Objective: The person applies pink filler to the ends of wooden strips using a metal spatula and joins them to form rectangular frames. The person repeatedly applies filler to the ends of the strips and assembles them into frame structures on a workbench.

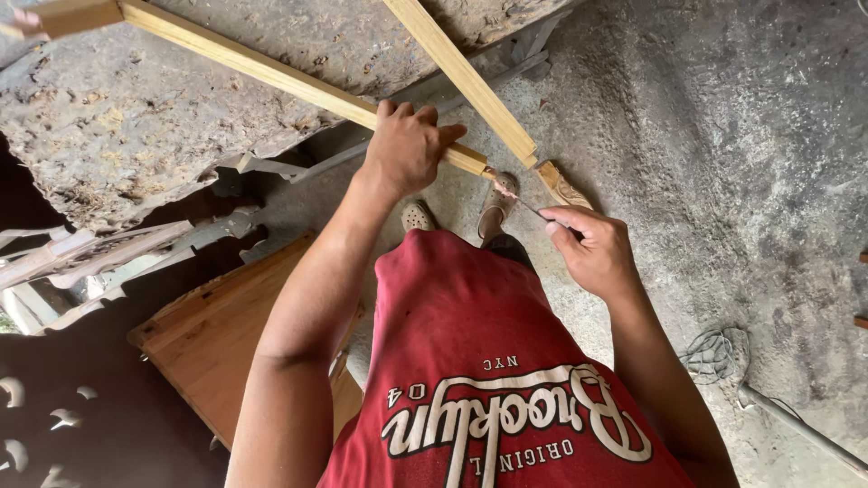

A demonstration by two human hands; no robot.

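Two hands busy at frame centre: your left hand [409, 145] clamps the wooden strip [271, 72], your right hand [592, 248] pinches a thin tool [529, 206].

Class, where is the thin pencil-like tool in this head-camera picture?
The thin pencil-like tool is pinched in the right hand, right of centre, its tip at the end of the pale wooden strip gripped by the left hand.

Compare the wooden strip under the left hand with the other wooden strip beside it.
The left hand grips the longer wooden strip near its lower end; the second wooden strip is held by no hand. The gripped strip runs in from the upper left corner at a shallow slant; the second comes down more steeply from the top edge. The right hand holds a thin tool pointing at the gripped strip's end. Both strips are pale, squared timber.
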